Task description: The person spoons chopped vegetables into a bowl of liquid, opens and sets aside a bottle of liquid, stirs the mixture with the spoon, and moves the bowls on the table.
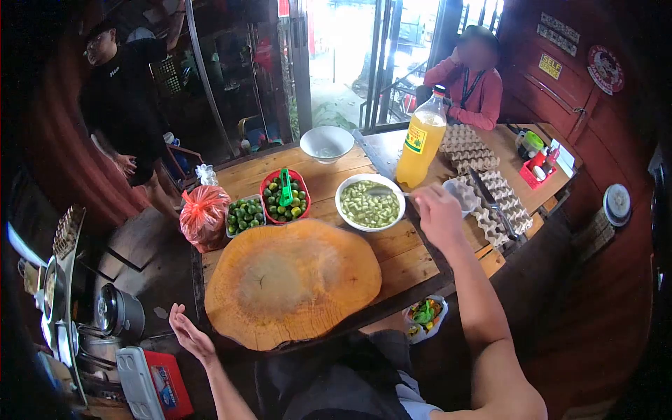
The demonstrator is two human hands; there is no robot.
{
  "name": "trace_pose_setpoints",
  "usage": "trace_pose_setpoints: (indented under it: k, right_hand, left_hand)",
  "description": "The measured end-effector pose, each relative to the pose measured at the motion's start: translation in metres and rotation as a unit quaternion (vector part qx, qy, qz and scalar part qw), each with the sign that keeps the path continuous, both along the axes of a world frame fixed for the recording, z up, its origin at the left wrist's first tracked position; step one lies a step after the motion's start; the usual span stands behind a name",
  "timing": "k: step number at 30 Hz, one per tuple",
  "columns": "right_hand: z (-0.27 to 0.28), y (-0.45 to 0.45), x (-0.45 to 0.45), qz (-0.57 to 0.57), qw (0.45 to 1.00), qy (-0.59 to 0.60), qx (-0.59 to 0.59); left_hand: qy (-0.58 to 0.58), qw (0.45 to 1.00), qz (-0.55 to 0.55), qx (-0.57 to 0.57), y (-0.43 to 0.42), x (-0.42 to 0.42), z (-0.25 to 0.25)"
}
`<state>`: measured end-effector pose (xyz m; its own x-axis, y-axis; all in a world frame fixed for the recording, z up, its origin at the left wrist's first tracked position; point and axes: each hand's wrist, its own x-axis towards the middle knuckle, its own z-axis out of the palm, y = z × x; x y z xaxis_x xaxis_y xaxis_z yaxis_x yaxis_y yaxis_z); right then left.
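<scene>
My right hand [437, 212] is closed round the handle of a metal spoon [383, 191], whose bowl end lies in a white bowl [339, 203] of chopped green pieces in liquid. Away from the table's near left side, my left hand [190, 333] hangs in the air with its fingers apart, holding nothing. A large round wooden board [294, 280] lies bare between the two. Behind it are a red basket of small green citrus [297, 203] with a green peeler [285, 187] on top, and a smaller tub of the same fruit [245, 215].
A tall bottle of yellow liquid [423, 140] stands behind the bowl, near egg trays [497, 189] and a knife [490, 199]. An empty white bowl [327, 143] is at the back, a red plastic bag [204, 217] at left. One person sits across; another stands at left.
</scene>
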<state>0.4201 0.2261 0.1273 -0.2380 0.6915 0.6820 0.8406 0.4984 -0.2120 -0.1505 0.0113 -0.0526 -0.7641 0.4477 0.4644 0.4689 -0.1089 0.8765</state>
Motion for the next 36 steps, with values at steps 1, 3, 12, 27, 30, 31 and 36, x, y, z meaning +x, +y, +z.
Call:
trace_pose_setpoints:
  k: [1, 3, 12, 27, 30, 31, 36]
  right_hand:
    - [0.003, 0.011, 0.003, -0.018, 0.999, 0.001, 0.038]
    - [-0.001, 0.036, 0.007, -0.035, 0.998, -0.014, 0.042]
    - [-0.034, 0.089, 0.007, -0.069, 0.987, -0.079, -0.124]
    - [-0.063, 0.006, -0.002, 0.004, 0.715, 0.500, -0.489]
    - [-0.066, 0.022, -0.009, 0.105, 0.631, 0.535, -0.552]
    - [-0.062, 0.022, -0.014, 0.125, 0.625, 0.554, -0.536]
    - [-0.067, 0.034, -0.018, 0.137, 0.610, 0.596, -0.504]
  left_hand:
    - [0.000, 1.000, 0.000, 0.000, -0.001, -0.001, -0.002]
    - [-0.019, 1.000, -0.006, 0.009, 0.001, -0.003, -0.005]
    - [-0.026, 1.000, -0.004, 0.013, 0.001, 0.001, 0.000]
    - [-0.015, 1.000, -0.022, 0.000, 0.001, -0.005, -0.005]
    - [-0.018, 1.000, -0.012, 0.008, 0.000, -0.002, -0.003]
    - [-0.023, 1.000, -0.004, 0.013, -0.002, 0.000, -0.002]
    - [-0.042, 0.999, 0.004, 0.033, -0.002, 0.005, 0.003]
